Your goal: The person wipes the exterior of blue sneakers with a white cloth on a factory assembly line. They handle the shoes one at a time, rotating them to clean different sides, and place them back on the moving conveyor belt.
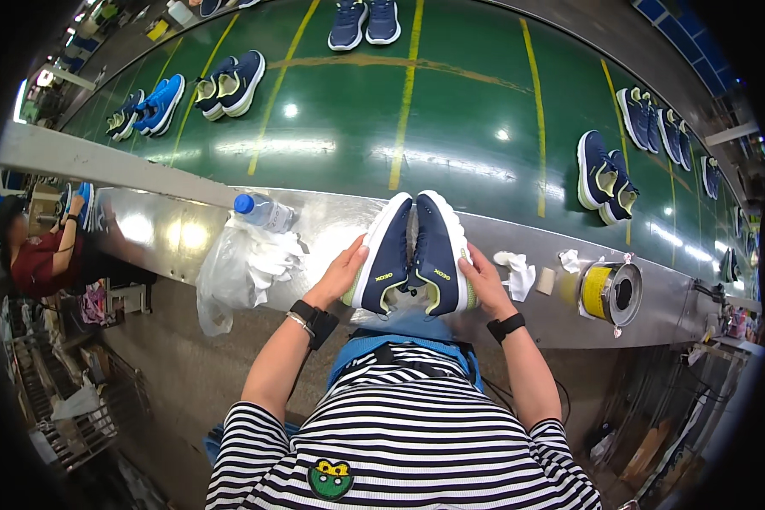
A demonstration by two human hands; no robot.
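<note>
A pair of shoes (412,255) is clasped between left hand (342,270) and right hand (483,285), fingers curled on the outer sides, at the bench's (170,229) near edge.

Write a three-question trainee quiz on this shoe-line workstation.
1. True or false: each hand, left hand and right hand, presses one side of the navy shoe pair.
2. What lies nearest the right hand? A) white cloth B) yellow tape roll C) water bottle
3. Fill in: the green conveyor belt is striped with ____ lines.

Key: 1 true; 2 A; 3 yellow
</note>
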